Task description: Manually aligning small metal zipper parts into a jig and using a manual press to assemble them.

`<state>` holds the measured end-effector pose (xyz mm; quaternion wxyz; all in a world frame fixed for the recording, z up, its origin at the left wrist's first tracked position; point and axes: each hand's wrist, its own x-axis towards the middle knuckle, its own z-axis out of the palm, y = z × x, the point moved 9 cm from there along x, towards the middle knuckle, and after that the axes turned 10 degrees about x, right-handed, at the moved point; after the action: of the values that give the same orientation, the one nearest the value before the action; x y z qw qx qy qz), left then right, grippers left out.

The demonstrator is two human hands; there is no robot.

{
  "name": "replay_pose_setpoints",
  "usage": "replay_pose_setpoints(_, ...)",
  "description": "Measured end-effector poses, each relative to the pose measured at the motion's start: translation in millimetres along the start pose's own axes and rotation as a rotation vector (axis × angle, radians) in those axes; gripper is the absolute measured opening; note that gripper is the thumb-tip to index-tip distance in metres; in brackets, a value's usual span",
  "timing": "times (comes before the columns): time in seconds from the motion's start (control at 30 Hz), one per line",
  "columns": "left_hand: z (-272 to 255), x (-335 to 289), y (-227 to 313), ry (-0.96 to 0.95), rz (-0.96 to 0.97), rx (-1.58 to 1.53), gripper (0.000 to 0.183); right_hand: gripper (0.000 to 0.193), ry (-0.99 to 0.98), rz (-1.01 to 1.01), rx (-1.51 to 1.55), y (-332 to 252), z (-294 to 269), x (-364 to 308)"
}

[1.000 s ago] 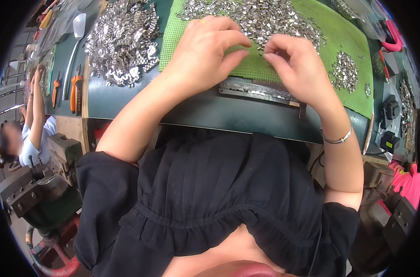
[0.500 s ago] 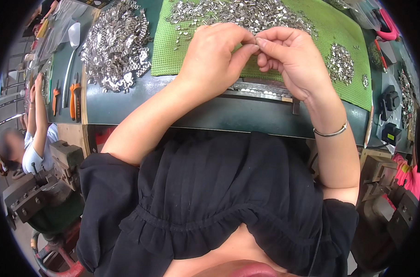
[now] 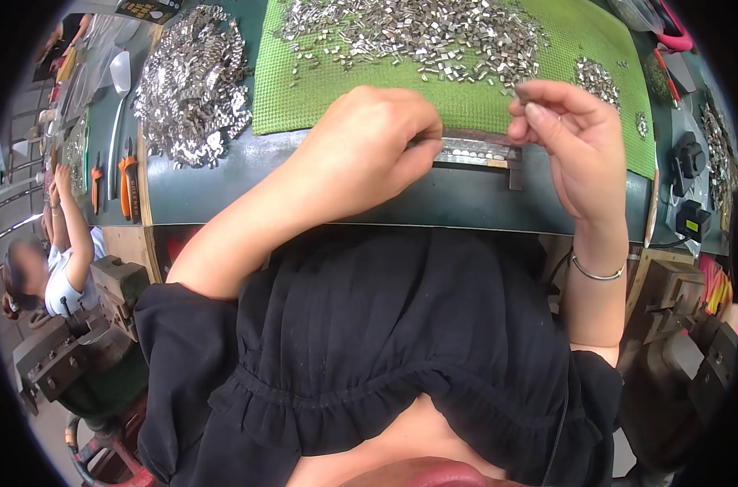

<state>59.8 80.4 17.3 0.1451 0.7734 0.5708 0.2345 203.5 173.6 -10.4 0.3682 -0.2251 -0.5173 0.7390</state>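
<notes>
My left hand [image 3: 377, 146] is closed with its fingertips at the metal rail [image 3: 476, 152] on the table's near edge; its fingers hide whatever they may hold. Small shiny pieces sit in a row along that rail. To the right and a little higher, my right hand [image 3: 580, 146] pinches a small dark metal piece [image 3: 522, 96] between thumb and forefinger. Beyond both hands, a heap of small metal pieces [image 3: 418, 32] spreads over the green textured mat [image 3: 304, 109]. A smaller pile of pieces [image 3: 596, 79] lies behind my right hand.
At left are a heap of wavy metal strips [image 3: 194, 89], orange-handled pliers [image 3: 129, 187] and a white scoop-ended tool [image 3: 120, 77]. Black devices [image 3: 688, 158] stand at right. Vises [image 3: 69, 357] flank me below the table. A person [image 3: 64, 260] sits far left.
My hands, which were together above the mat, have parted. The left has come down to the rail; the right has moved right with its pinched piece.
</notes>
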Motion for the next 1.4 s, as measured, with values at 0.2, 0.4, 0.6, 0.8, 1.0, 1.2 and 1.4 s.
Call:
replay_pose_setpoints(0.2,7.4,5.9,8.9,-0.087,0.024,0.154,0.01,0.006,-0.011,-0.368,-0.8,-34.5,13.8,-23.1)
replay_pose_setpoints(0.4,13.3,4.2,30.1,-0.154,0.16,0.398,0.013,0.006,-0.006,-0.581,-0.903,-32.5,10.5,-24.9)
replay_pose_setpoints(0.6,13.4,-18.6,33.0,0.109,0.213,0.345,0.022,0.012,0.131,-0.564,-0.996,-47.3,-16.2,-49.6)
replay_pose_setpoints(0.8,10.7,-30.1,20.0,0.144,0.189,0.266,0.042,0.019,-0.183,-0.466,-1.018,-15.8,17.9,-102.9)
replay_pose_setpoints(1.0,4.8,-33.4,11.7,0.195,0.051,0.209,0.053,0.022,-0.213,-0.485,-1.342,7.7,31.2,-102.1)
replay_pose_setpoints(1.2,3.6,-42.0,10.2,0.261,0.058,0.2,0.051,0.022,-0.227,-0.573,-1.369,6.0,32.1,-116.3)
replay_pose_setpoints(1.4,-4.1,-48.2,-0.2,0.315,0.003,0.158,0.046,0.021,-0.274,-0.74,-1.391,7.2,33.3,-133.0)
